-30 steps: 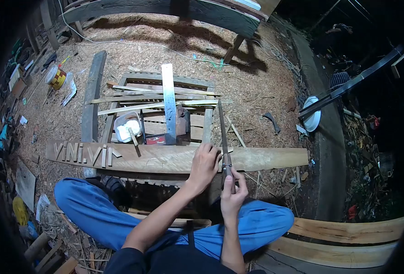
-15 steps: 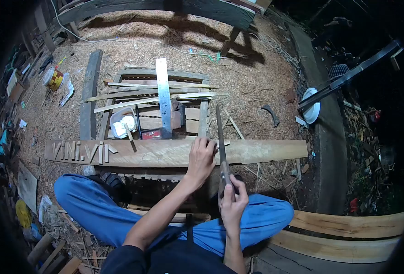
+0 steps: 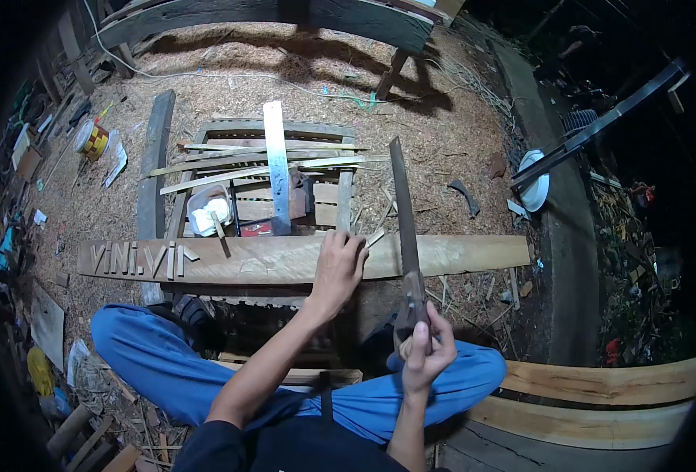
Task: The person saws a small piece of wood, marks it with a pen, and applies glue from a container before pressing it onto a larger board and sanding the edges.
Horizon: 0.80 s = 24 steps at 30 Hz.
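Note:
My right hand (image 3: 429, 352) is wrapped round the handle of a hand saw (image 3: 405, 208), whose blade points away from me over the long wooden board (image 3: 466, 256). My left hand (image 3: 338, 266) rests on the board with its fingers closed on a small wood strip (image 3: 375, 236); the tip of the strip sticks out to the right of the fingers. A gap separates the saw blade from the strip. Strip-wood letters (image 3: 133, 258) reading roughly "VINI.VI" and one more piece lie on the left part of the board.
Beyond the board, a metal ruler (image 3: 277, 157) and thin wood strips (image 3: 230, 164) lie across a slatted frame (image 3: 346, 185). A plastic tub of white paste (image 3: 210, 211) with a stick stands by the board. Planks (image 3: 592, 425) lie at the right, a bench (image 3: 269, 17) behind.
The saw has swung to the right, away from the strip, with its blade tip farther out. My left hand has shifted slightly left, and the strip's free end now angles upward.

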Motion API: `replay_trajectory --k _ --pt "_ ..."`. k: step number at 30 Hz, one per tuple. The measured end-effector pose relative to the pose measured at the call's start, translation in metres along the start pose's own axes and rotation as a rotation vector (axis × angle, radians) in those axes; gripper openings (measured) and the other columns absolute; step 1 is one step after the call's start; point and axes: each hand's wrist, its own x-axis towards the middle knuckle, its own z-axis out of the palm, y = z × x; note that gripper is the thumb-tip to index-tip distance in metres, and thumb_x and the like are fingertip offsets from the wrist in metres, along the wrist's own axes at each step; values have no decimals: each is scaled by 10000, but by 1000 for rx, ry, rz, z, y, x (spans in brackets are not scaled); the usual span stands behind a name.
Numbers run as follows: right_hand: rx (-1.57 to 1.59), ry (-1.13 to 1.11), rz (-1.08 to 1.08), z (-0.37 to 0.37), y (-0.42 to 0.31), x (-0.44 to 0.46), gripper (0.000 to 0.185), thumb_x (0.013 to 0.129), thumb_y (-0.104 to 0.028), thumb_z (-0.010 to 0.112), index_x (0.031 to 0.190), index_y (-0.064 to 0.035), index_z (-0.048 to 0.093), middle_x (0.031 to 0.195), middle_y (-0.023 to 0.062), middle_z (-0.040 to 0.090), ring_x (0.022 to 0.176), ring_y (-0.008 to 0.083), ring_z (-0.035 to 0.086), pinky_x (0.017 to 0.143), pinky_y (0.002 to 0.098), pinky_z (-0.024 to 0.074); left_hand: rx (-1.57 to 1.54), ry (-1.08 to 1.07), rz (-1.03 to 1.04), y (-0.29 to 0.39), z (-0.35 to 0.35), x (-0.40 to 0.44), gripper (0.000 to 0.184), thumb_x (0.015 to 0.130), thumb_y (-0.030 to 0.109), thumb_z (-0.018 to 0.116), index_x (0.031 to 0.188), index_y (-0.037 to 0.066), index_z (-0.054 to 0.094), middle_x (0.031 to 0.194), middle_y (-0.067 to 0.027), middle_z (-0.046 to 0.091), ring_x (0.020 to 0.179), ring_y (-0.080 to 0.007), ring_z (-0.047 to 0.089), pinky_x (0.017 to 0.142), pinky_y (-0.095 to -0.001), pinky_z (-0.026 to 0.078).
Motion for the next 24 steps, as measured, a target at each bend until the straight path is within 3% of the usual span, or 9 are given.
replay_trajectory --k 5,9,20,23,24 --pt "-19 -41 27 21 15 17 347 1023 -125 619 1333 30 616 882 22 652 603 34 517 508 201 378 35 1 15 -1 -13 2 155 886 89 740 1021 22 704 948 -146 605 947 -338 556 854 -443 472" --pt "-3 -62 144 37 35 19 373 1040 -139 613 1340 82 596 1056 87 693 851 108 661 743 244 531 10 -16 47 -5 -13 4 156 877 86 750 1017 27 715 936 -139 608 929 -329 561 834 -429 477" --pt "-100 -85 211 52 33 24 354 1031 -120 603 1330 70 613 1077 101 701 806 96 632 693 256 519 -120 -56 15 -11 -6 3 164 844 7 744 997 -23 691 990 -166 617 960 -375 598 828 -457 500" --pt "-188 -106 84 54 33 23 352 1028 -118 605 1326 69 618 1101 122 712 857 118 659 741 278 543 -108 -10 15 -9 -5 1 163 837 -2 742 983 -32 678 993 -173 613 964 -376 596 834 -457 499" --pt "-201 -104 59 53 35 24 339 1033 -143 610 1319 38 625 951 40 650 722 64 566 605 248 443 -109 -12 19 -9 -5 1 165 836 -3 741 984 -34 674 996 -175 610 965 -376 594 835 -455 498"
